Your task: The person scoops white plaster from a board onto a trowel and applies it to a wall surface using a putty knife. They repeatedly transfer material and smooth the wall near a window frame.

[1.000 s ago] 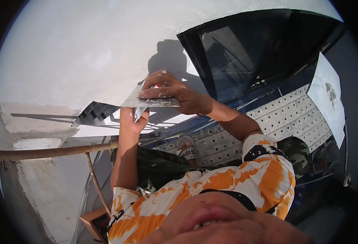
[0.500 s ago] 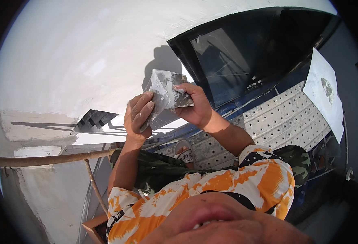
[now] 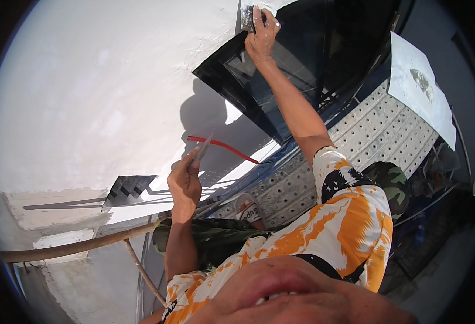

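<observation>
My right hand [image 3: 263, 39] reaches far up to the wall, its fingers gripping a putty knife [image 3: 246, 20]. The blade, whitish with filler, lies at the white wall [image 3: 108, 92] just above the dark window's [image 3: 280, 81] upper edge. My left hand [image 3: 184, 182] stays lower and nearer my body, closed around a second flat putty blade [image 3: 203, 147]. That blade is turned almost edge-on, so how much filler lies on it is hidden. Behind it, a thin red strip [image 3: 226, 146] runs across the shaded wall toward the window's lower corner.
I am on a perforated metal scaffold platform [image 3: 356, 135]; my sandalled foot [image 3: 248, 209] is on it. A rusty rail [image 3: 81, 247] crosses at the left. A pale stained board [image 3: 423, 81] stands at the right. A small patterned opening [image 3: 129, 193] sits low in the wall.
My right hand has moved from beside the left hand up to the wall over the window, taking its putty knife along. The left blade has turned edge-on. The red strip now shows.
</observation>
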`<action>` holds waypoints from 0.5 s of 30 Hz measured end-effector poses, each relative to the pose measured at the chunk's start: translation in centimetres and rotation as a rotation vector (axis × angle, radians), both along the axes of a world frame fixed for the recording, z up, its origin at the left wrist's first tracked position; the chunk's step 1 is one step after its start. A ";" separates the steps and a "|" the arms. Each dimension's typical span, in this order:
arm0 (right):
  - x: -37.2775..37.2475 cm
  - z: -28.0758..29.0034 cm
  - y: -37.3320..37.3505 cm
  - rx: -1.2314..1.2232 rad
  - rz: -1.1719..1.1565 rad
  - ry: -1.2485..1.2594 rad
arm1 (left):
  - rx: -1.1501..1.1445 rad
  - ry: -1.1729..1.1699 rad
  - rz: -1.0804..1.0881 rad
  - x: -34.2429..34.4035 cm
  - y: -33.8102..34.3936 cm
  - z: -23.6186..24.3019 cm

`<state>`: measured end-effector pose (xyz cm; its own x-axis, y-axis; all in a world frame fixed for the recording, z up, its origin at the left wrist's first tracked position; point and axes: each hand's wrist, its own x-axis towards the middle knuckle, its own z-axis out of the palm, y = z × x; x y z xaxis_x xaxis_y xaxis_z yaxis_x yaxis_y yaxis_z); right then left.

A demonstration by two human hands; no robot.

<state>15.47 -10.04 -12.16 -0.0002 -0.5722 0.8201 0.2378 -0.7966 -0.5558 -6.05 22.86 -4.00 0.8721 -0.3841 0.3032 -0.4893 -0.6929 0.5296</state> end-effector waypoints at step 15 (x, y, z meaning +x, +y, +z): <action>1.3 0.2 5.2 0.169 0.126 0.119 | -0.110 0.025 -0.017 -0.3 1.6 0.1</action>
